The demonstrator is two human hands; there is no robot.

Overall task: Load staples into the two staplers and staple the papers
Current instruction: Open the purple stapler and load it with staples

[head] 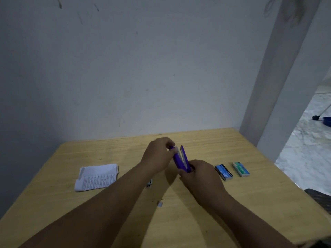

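Observation:
A purple stapler (181, 160) is held above the wooden table (250, 203), hinged apart in a V with its metal staple channel showing. My left hand (158, 155) pinches the far end of its lower arm. My right hand (200, 174) grips the hinge end nearest me. A folded stack of printed papers (97, 177) lies on the table to the left. To the right lie a blue staple box (223, 172) and a green staple box (240, 169). A small dark and white object (149, 183), mostly hidden behind my left forearm, rests on the table.
A small strip that looks like staples (160, 203) lies between my forearms. The table stands against a white wall, with a pillar (279, 86) at its back right corner. Beyond the right edge is a tiled floor with a blue basin (327, 121).

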